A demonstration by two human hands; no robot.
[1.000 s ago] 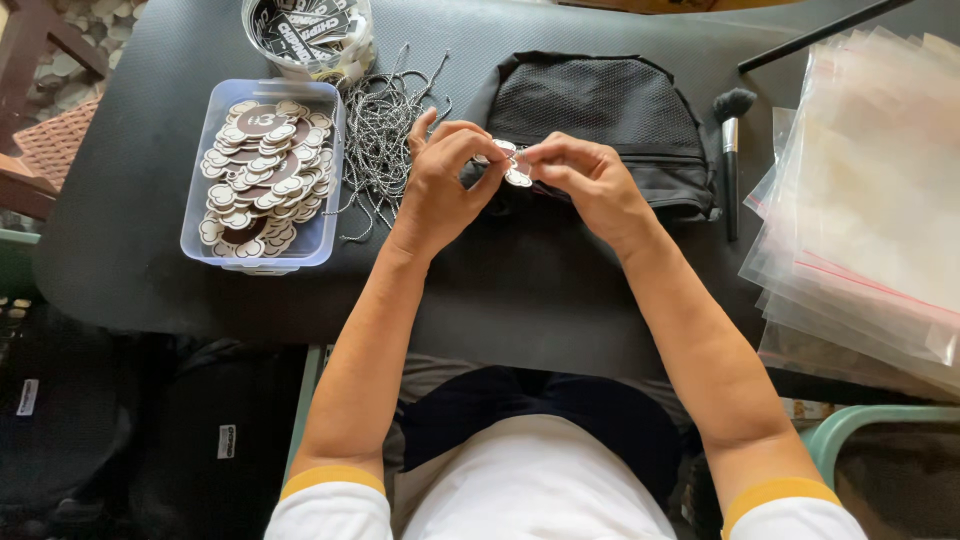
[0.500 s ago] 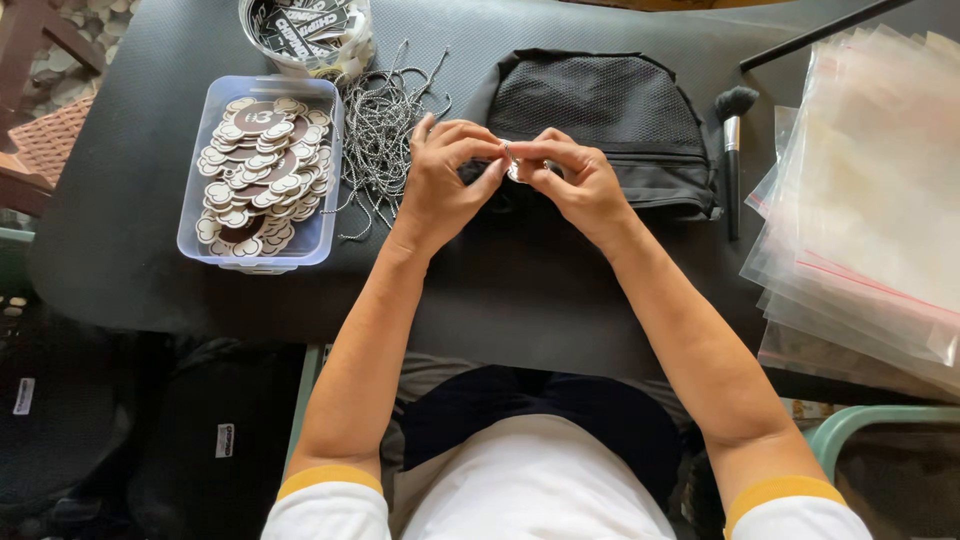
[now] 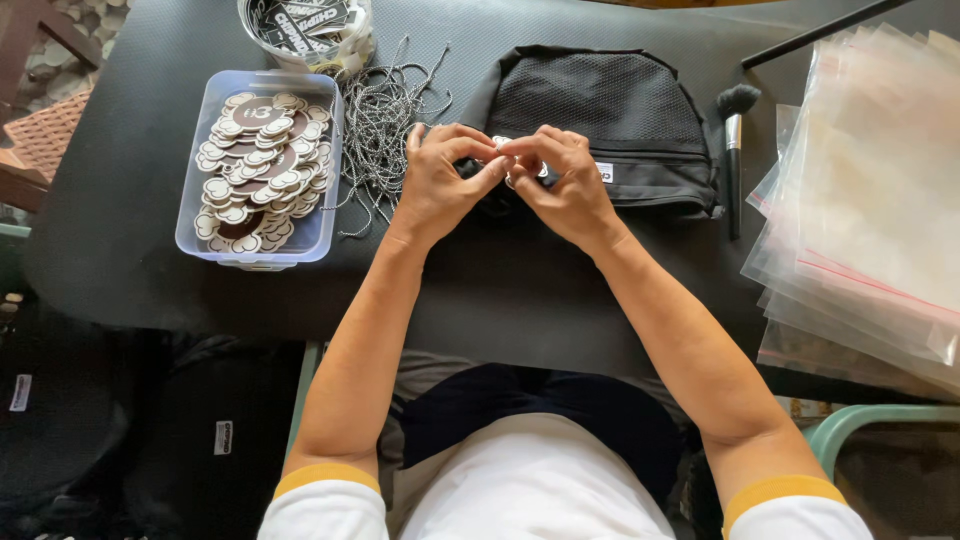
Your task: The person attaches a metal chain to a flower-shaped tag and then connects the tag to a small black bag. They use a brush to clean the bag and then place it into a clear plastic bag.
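Note:
My left hand [image 3: 445, 180] and my right hand [image 3: 560, 180] meet fingertip to fingertip over the front edge of a black mesh pouch [image 3: 600, 125] on the dark table [image 3: 130, 230]. Between the fingers I pinch a small white and brown tag [image 3: 505, 145], mostly hidden by the fingers. A thin ball chain seems to be at the tag, but I cannot tell which hand has it. A loose pile of silver ball chains [image 3: 385, 120] lies just left of my left hand.
A clear plastic tub [image 3: 255, 165] of several brown and white cloud-shaped tags sits at the left. A round container [image 3: 305, 30] of dark printed cards stands behind it. A makeup brush [image 3: 735, 150] lies right of the pouch. Clear zip bags [image 3: 865, 210] are stacked at the right.
Both hands have drawn closer together and shifted slightly toward the pouch; the tag, visible between them a second ago, is now largely covered by the fingers.

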